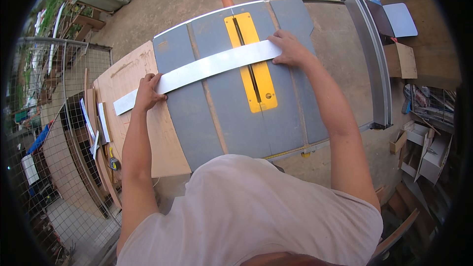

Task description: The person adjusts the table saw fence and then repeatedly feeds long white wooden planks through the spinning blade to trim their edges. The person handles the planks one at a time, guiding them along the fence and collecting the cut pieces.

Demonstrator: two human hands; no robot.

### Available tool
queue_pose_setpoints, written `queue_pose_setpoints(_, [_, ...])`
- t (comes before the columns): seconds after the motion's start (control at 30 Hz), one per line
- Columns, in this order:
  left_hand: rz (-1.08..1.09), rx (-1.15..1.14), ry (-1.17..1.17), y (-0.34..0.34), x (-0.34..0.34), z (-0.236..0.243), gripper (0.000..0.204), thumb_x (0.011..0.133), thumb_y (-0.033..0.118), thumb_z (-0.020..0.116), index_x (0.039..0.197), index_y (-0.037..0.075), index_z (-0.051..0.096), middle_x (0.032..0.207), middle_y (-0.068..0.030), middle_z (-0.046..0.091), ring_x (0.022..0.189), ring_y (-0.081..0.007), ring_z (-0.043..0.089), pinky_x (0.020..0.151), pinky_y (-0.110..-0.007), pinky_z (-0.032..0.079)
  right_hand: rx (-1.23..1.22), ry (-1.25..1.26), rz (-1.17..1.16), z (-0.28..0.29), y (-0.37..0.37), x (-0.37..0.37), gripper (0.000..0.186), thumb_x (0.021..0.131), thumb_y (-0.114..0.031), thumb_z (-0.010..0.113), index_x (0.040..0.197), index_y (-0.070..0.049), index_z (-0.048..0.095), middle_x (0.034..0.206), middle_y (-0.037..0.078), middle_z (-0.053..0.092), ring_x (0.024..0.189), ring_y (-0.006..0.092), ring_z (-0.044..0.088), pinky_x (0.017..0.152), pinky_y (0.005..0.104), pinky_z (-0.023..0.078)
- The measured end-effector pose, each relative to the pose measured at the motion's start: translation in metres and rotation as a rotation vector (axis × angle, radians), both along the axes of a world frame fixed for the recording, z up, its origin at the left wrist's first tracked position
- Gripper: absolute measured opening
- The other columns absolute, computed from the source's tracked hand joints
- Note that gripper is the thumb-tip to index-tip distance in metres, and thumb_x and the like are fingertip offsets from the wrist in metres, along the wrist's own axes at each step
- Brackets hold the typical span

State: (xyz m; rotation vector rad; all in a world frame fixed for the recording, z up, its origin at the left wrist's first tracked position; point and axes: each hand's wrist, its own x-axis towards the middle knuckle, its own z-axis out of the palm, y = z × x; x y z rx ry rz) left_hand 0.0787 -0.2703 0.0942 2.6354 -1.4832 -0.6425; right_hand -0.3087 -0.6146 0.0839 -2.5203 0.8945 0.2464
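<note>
My left hand [146, 92] pinches the white strip [207, 68] toward its left end, and my right hand [292, 51] pinches the right end, thumbs near, fingers far. The strip runs long from near left to far right over the yellow plate [266, 86], and my right hand is closer to that plate.

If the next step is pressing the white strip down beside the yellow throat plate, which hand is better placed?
Likely the right: the right hand grips the white strip just right of the yellow throat plate, while the left hand holds it farther off, over the wooden board.
</note>
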Motion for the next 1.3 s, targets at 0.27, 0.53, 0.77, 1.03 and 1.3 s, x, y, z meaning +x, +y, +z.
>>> queue_pose_setpoints(0.27, [-0.002, 0.011, 0.006, -0.007, 0.007, 0.0, 0.093, 0.061, 0.013, 0.095, 0.147, 0.015, 0.058, 0.145, -0.0123, 0.055, 0.135, -0.0352, 0.049, 0.118, -0.041, 0.044, -0.014, -0.007, 0.008, -0.006, -0.01, 0.007, 0.078, 0.075, -0.022, 0.087, 0.147, -0.013, 0.057, 0.149, 0.013, 0.051, 0.142, 0.0321, 0.046, 0.121, 0.0421, 0.038])
queue_pose_setpoints(0.53, [-0.014, 0.01, -0.019, -0.02, 0.016, 0.0, 0.094, 0.062, 0.014, 0.095, 0.148, 0.014, 0.057, 0.145, -0.0128, 0.055, 0.135, -0.035, 0.049, 0.118, -0.041, 0.044, -0.034, -0.061, 0.065, -0.016, -0.03, 0.015, 0.081, 0.074, -0.026, 0.087, 0.147, -0.011, 0.057, 0.148, 0.015, 0.052, 0.14, 0.0332, 0.048, 0.12, 0.0412, 0.039])
queue_pose_setpoints(0.77, [0.001, 0.026, -0.018, -0.034, 0.032, 0.0, 0.095, 0.063, 0.014, 0.095, 0.15, 0.014, 0.056, 0.146, -0.0132, 0.054, 0.135, -0.035, 0.049, 0.119, -0.04, 0.043, -0.038, -0.055, 0.066, -0.017, -0.044, 0.03, 0.082, 0.073, -0.026, 0.088, 0.147, -0.011, 0.057, 0.147, 0.015, 0.053, 0.14, 0.0341, 0.048, 0.119, 0.0414, 0.04])
queue_pose_setpoints(1.03, [-0.001, 0.023, -0.037, -0.054, 0.056, -0.006, 0.096, 0.063, 0.014, 0.095, 0.15, 0.013, 0.055, 0.148, -0.0135, 0.053, 0.136, -0.0359, 0.049, 0.12, -0.041, 0.042, -0.09, -0.071, 0.105, -0.023, -0.07, 0.055, 0.084, 0.072, -0.028, 0.088, 0.147, -0.012, 0.057, 0.147, 0.016, 0.053, 0.138, 0.0352, 0.05, 0.118, 0.0421, 0.041])
queue_pose_setpoints(1.3, [-0.104, -0.028, 0.017, -0.084, 0.079, 0.019, 0.082, 0.069, 0.015, 0.078, 0.148, 0.008, 0.057, 0.142, -0.0145, 0.061, 0.128, -0.0349, 0.057, 0.114, -0.039, 0.045, -0.109, -0.239, 0.067, -0.018, -0.103, 0.056, 0.083, 0.074, -0.029, 0.081, 0.151, -0.011, 0.055, 0.15, 0.018, 0.054, 0.139, 0.0377, 0.051, 0.116, 0.042, 0.044])
